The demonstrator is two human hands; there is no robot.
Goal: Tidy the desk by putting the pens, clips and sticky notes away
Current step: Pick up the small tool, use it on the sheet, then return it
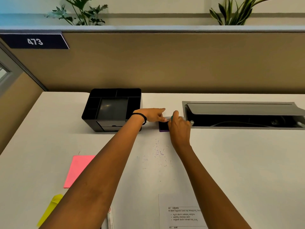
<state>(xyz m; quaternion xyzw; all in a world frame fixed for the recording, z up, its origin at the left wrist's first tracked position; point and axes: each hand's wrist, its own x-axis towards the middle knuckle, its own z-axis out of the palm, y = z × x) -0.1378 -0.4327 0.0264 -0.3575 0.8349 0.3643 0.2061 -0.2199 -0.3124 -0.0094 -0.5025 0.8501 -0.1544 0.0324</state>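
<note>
Both my hands reach to the back of the white desk [231, 162]. My left hand [153, 115] is beside a black desk organiser [112, 108], its fingers on the end of a pale pen-like thing [168, 118]. My right hand [179, 124] curls round a green-tipped pen [172, 117], over a small purple sticky-note pad [163, 127] that it partly hides. A pink sticky-note pad [77, 169] lies at the front left. Below it lies a yellow sticky note [49, 210]. A white marker [109, 218] shows under my left forearm.
An open cable tray [244, 116] with a grey flap is sunk into the desk at the back right. A printed paper sheet [181, 212] lies at the near edge. Ink specks [158, 152] mark the desk's middle. A tan partition [165, 63] closes the back.
</note>
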